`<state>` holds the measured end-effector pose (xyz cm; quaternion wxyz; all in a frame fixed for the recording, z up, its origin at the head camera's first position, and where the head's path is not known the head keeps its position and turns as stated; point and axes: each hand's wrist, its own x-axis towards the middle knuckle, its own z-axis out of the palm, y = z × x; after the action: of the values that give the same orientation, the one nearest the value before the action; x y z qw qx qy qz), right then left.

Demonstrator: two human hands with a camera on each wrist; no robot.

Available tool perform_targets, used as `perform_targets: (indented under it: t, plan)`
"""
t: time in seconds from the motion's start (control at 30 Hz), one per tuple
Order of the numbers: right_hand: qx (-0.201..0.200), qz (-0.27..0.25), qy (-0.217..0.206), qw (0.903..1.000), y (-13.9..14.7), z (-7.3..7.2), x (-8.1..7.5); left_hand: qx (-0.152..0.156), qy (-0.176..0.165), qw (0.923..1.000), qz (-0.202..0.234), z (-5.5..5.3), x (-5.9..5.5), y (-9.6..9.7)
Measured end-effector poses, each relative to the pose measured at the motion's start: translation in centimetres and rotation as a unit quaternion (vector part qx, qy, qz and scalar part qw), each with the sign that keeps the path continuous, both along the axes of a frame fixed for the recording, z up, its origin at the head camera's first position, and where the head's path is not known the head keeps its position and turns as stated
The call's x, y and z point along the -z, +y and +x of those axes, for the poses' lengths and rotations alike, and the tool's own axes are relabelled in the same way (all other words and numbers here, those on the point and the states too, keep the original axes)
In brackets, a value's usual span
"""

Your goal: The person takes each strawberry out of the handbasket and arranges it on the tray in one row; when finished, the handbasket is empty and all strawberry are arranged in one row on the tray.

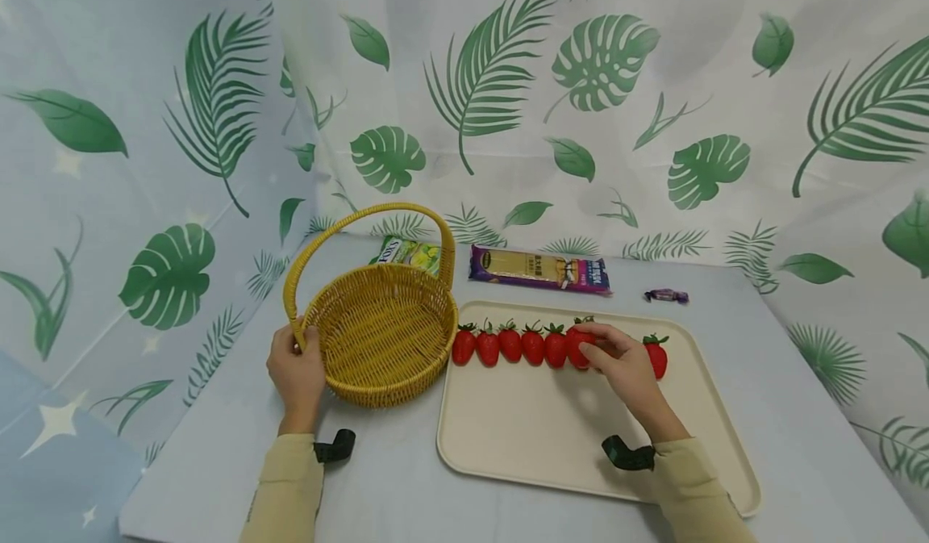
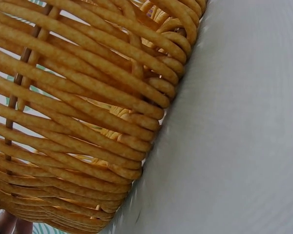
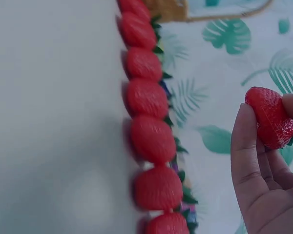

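Note:
My left hand [image 1: 297, 369] grips the yellow woven basket [image 1: 385, 390] at its left side, where the tall handle meets the rim. The basket stands upright on the table, and its inside holds nothing. In the left wrist view the basket's woven wall [image 2: 73, 117] fills the left half, with fingertips at the lower corner. My right hand [image 1: 626, 369] pinches a red strawberry [image 3: 269, 117] between thumb and fingers, above the tray. Several more strawberries [image 1: 511, 344] lie in a row along the back of the beige tray [image 1: 522, 438]. One strawberry [image 1: 656, 357] shows right of the hand.
Behind the basket lies a green packet [image 1: 410, 254], partly hidden. A purple and gold packet [image 1: 539, 270] lies behind the tray, with a small purple wrapped candy [image 1: 666, 295] to its right. Leaf-printed cloth [image 1: 508, 123] hangs at the back and sides.

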<state>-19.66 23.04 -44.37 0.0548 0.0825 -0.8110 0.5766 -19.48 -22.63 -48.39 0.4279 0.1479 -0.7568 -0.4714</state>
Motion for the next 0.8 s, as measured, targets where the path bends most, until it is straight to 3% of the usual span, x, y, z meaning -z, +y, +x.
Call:
perform_targets:
  t: [0.5, 0.63, 0.8]
  plan:
    - [0.117, -0.088, 0.005, 0.9892, 5.1, 0.8, 0.6, -0.001, -0.002, 1.0000, -0.005, -0.1, 0.0, 0.1]
    - [0.150, -0.132, 0.010, 0.9798, 6.3, 0.7, 0.4, -0.004, 0.001, 1.0000, -0.009, 0.0, 0.0, 0.1]
    - [0.221, -0.187, 0.013, 0.9570, 7.5, 0.7, 0.5, -0.004, -0.003, 0.9999, -0.010, 0.0, 0.0, 0.0]
